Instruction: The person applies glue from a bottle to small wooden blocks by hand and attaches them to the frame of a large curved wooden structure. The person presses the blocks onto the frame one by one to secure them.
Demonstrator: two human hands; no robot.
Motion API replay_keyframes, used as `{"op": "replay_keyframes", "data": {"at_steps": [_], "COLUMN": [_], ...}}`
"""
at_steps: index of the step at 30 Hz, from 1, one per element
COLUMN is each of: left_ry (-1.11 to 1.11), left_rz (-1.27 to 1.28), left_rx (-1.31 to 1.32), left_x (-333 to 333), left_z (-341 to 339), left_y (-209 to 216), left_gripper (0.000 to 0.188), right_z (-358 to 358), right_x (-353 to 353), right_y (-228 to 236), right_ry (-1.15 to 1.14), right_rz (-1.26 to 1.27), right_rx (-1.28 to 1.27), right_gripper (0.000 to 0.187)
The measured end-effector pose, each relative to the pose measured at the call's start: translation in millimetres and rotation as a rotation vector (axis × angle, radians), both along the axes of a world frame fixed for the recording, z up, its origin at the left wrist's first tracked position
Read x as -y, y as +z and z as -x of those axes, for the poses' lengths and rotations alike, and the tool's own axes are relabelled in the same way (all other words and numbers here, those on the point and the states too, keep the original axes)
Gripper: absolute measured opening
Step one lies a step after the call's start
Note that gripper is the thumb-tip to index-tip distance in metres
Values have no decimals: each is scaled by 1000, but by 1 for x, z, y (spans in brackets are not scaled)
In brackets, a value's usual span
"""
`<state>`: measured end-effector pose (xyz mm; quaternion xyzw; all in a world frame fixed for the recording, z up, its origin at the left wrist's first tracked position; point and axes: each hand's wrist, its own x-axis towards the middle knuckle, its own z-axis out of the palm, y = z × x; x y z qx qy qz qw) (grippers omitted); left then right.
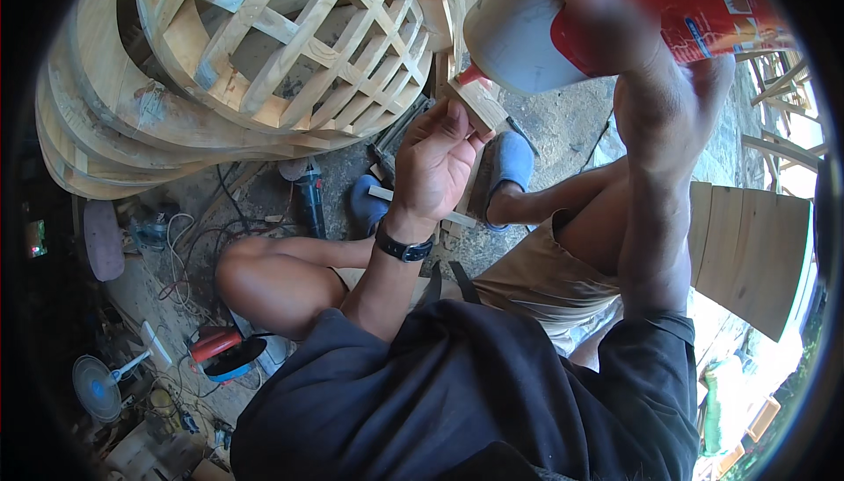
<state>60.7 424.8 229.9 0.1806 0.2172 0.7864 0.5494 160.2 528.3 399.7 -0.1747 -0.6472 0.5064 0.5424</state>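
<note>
My left hand (432, 163), with a black watch on its wrist, pinches a small wooden block (482, 112) between thumb and fingers. Tilted over that block is a large glue bottle (520, 37), white with a red label, and my right hand (661, 94) is wrapped round it. The bottle's red nozzle (473, 75) points down at the block's upper end and appears to touch it. Whether glue is coming out cannot be made out. Part of the block's lower end is hidden by my left fingers.
A big curved wooden lattice frame (338, 50) fills the upper left. A power tool (310, 195) lies beside cables on the floor. My feet are in blue clogs (512, 169). A curved wooden panel (747, 248) stands at right; a small fan (97, 389) sits lower left.
</note>
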Motion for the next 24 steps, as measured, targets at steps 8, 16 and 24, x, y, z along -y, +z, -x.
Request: {"op": "replay_keyframes", "data": {"at_steps": [8, 16, 24], "left_ry": [-2, 16, 0], "left_rz": [-13, -14, -28], "left_rx": [-6, -6, -8], "left_x": [0, 1, 1], "left_z": [-2, -3, -3], "left_y": [1, 3, 4], "left_gripper": [36, 35, 32], "right_z": [-7, -2, -3], "right_x": [0, 15, 18], "right_y": [2, 11, 10], "right_ry": [28, -88, -100], "right_rz": [63, 167, 50], "right_rx": [-37, -29, -46], "right_gripper": [53, 57, 57]}}
